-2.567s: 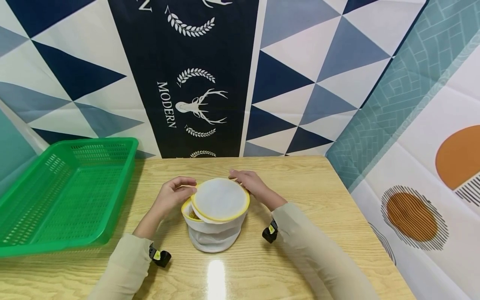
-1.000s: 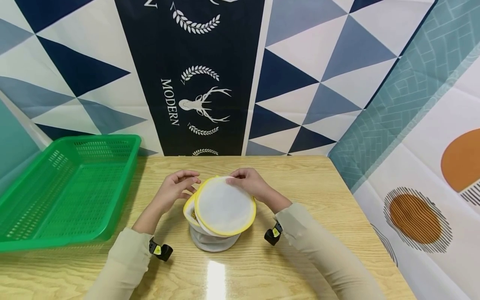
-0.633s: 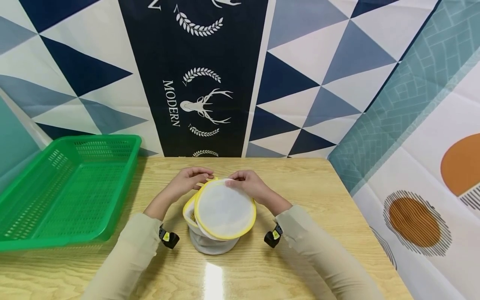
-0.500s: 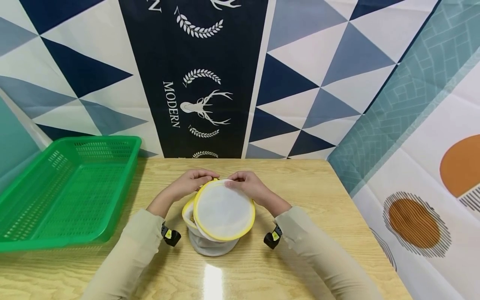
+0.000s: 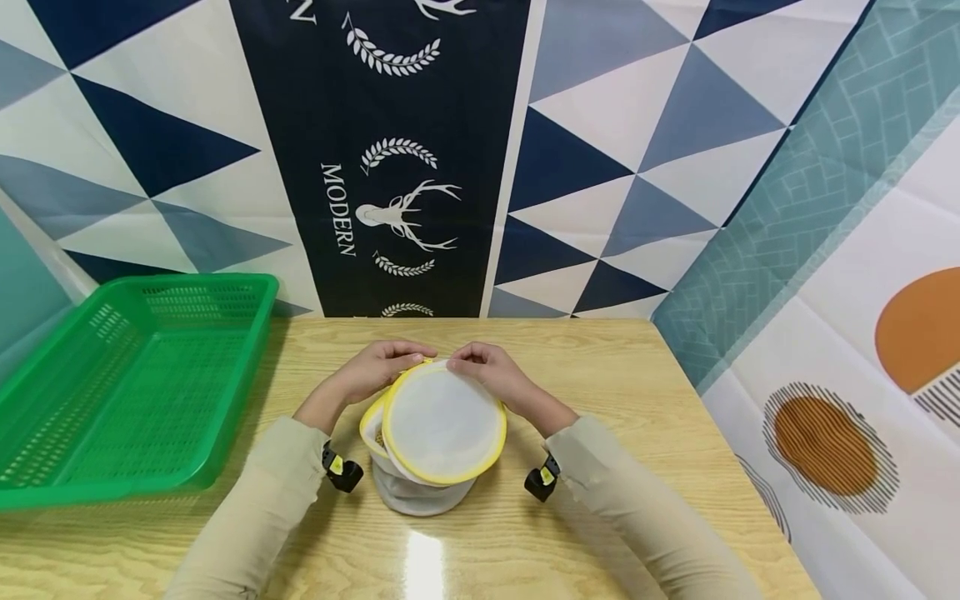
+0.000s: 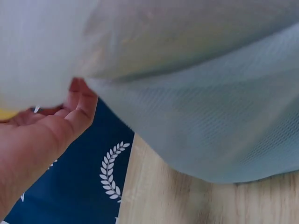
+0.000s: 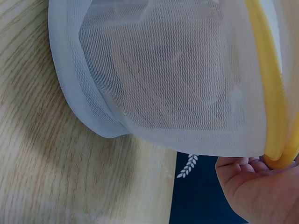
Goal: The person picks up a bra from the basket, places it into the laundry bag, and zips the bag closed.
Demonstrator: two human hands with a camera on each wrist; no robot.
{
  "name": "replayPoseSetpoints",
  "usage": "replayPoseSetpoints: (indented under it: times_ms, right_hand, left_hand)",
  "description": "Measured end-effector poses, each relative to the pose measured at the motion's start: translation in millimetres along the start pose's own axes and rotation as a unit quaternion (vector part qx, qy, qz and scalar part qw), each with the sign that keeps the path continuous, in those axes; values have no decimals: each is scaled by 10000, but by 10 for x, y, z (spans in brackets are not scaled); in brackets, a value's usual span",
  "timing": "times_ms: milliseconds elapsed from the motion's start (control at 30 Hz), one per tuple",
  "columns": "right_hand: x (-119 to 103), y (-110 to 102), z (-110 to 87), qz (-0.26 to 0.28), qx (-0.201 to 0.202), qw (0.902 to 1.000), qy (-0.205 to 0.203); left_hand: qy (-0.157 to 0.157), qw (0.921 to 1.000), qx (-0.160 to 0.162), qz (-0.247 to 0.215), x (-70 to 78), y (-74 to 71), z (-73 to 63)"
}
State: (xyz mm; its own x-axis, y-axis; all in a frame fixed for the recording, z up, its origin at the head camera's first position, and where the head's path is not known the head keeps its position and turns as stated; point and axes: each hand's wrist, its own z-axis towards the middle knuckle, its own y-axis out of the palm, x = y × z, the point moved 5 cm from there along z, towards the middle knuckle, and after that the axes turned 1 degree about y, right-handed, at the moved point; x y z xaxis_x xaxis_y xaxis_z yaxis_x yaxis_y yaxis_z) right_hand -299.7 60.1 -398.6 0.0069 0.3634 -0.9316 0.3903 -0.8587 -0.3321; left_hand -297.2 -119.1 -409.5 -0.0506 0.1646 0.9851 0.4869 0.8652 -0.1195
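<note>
A round white mesh laundry bag (image 5: 423, 498) with yellow trim stands on the table in front of me. Its lid (image 5: 447, 421) is partly unfastened, leaving a gap on the left where something brownish-yellow shows inside. At the far rim my left hand (image 5: 375, 371) pinches the yellow edge; what exactly lies between its fingertips is hard to see. Just right of it, my right hand (image 5: 497, 377) holds the lid's edge, thumb on top and fingers beneath. The right wrist view shows that hand (image 7: 261, 189) against the yellow trim (image 7: 273, 93), beside the mesh wall (image 7: 163, 79).
A green plastic basket (image 5: 202, 450) stands on the left of the wooden table (image 5: 600, 467). Behind the table hangs a patterned cloth (image 5: 397, 167), and another covers the right side (image 5: 825, 467).
My left hand has moved right along the rim and now meets the yellow edge. The right thumb has come over onto the lid, and the lid has shifted slightly.
</note>
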Motion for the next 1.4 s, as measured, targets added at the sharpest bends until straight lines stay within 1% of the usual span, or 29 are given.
replayPoseSetpoints:
  times_ms: [67, 167, 267, 333, 400, 533, 733, 867, 1033, 1100, 1267, 1333, 1400]
  right_hand:
    - [-8, 18, 3, -68, -70, 9999, -51]
    - [-13, 53, 13, -351, -253, 9990, -118]
    - [-4, 85, 24, -704, -368, 9967, -166]
    - [-1, 95, 24, -897, -354, 9951, -216]
    - [-4, 94, 22, -995, -257, 9944, -262]
    - [-38, 85, 3, -1100, -91, 9933, -343]
    - [-82, 66, -35, -1111, 115, 9934, -258]
    - [-116, 59, -64, -999, 216, 9946, -191]
    - [-146, 41, -94, -768, 214, 9967, -135]
    - [-143, 19, -104, -713, 263, 9971, -82]
    - [-106, -25, -107, -624, 328, 9975, -11]
    - [-93, -31, -102, -600, 329, 9977, -25]
    - [-86, -36, -104, -570, 370, 9977, -27]
  left_hand:
    - [58, 9999, 81, 27, 1, 1, 2]
    - [132, 9996, 218, 112, 2, 2, 7]
    - [114, 9981, 456, 386, 2, -4, 14]
    - [95, 9963, 625, 587, 6, -14, 14]
    - [88, 9939, 762, 790, 17, -30, 5]
    - [135, 9891, 932, 1136, 50, -71, -26]
    - [212, 9834, 984, 1508, 135, -83, -66]
    - [234, 9796, 1033, 1709, 183, -91, -88]
    - [510, 9766, 1014, 1826, 238, -87, -98]
    - [586, 9750, 1063, 1861, 250, -91, -105]
    - [661, 9719, 1156, 1943, 256, -97, -131]
    - [686, 9707, 1113, 2017, 260, -85, -135]
    - [695, 9698, 1000, 2114, 267, -58, -131]
